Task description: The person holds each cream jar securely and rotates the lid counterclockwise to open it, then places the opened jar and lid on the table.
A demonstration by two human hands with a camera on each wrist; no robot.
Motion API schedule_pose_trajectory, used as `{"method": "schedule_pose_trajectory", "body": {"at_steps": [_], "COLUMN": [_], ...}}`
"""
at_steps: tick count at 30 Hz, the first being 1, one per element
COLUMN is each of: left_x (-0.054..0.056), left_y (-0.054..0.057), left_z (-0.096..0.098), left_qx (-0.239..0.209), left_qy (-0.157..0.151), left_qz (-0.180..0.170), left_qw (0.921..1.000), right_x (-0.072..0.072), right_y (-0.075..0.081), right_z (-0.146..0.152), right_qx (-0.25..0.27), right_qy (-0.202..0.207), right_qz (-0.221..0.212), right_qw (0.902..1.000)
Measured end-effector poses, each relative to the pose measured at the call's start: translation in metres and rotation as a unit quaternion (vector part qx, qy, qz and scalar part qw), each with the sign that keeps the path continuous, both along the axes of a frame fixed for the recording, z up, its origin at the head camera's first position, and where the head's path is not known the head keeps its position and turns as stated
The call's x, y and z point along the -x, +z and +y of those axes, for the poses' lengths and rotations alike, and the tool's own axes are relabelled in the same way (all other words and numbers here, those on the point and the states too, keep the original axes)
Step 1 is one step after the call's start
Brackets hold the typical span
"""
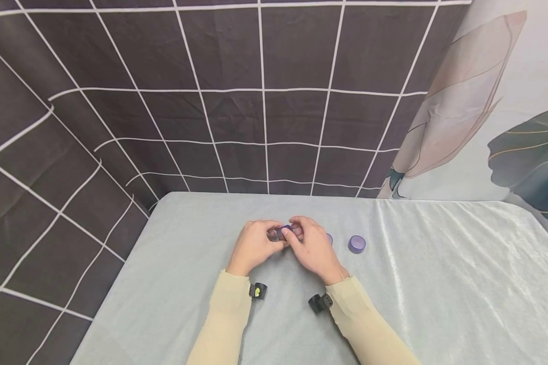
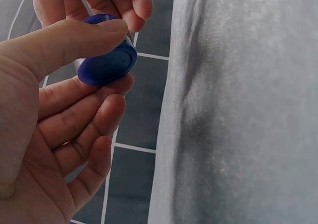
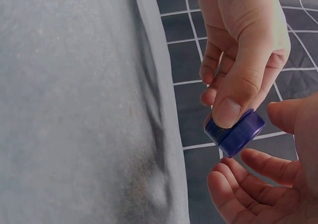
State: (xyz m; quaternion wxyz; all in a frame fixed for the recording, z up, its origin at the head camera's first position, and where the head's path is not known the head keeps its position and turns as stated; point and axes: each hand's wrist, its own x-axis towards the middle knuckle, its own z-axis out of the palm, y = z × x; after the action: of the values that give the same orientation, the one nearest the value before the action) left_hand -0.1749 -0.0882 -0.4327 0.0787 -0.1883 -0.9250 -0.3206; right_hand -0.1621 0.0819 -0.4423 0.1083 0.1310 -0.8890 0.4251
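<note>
A small purple round container (image 3: 242,133) with a ridge-like rim and light lettering is held above the table between my hands. My left hand (image 1: 253,247) pinches it, the thumb lying across its side and fingers beneath, as the left wrist view shows on the blue-purple round face (image 2: 105,67). Around its other end are the loosely bent thumb and fingers of my right hand (image 1: 318,251); the right wrist view shows a small gap at the thumb. Another purple round container (image 1: 357,244) sits on the table to the right. A further purple piece (image 1: 330,238) is mostly hidden behind my right hand.
The table has a pale grey, shiny cloth (image 1: 443,284) with creases. Behind it and at the left hangs a dark curtain with white grid lines (image 1: 228,116). A leaf-patterned curtain (image 1: 475,152) hangs at the back right.
</note>
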Motion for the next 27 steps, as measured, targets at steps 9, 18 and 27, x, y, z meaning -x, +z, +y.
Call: {"method": "schedule_pose_trajectory", "body": {"at_steps": [9,18,27], "left_x": [0.0006,-0.0001,0.0014], "left_y": [-0.001,-0.0013,-0.0026], "left_z": [-0.0004,-0.0008,-0.0006], "left_qx": [0.005,0.003,0.006], "left_qy": [0.002,0.002,0.002], "left_qz": [0.003,0.005,0.006], "left_qw": [1.0,1.0,1.0], "right_x": [-0.0005,-0.0005,-0.0001], "right_y": [-0.0001,-0.0009,-0.0017], "right_z": [-0.0001,0.0001,0.0001], "right_qx": [0.007,0.008,0.005], "right_qy": [0.003,0.008,0.01], "right_qz": [-0.004,-0.008,0.001], "right_qw": [1.0,0.9999,0.9999]}}
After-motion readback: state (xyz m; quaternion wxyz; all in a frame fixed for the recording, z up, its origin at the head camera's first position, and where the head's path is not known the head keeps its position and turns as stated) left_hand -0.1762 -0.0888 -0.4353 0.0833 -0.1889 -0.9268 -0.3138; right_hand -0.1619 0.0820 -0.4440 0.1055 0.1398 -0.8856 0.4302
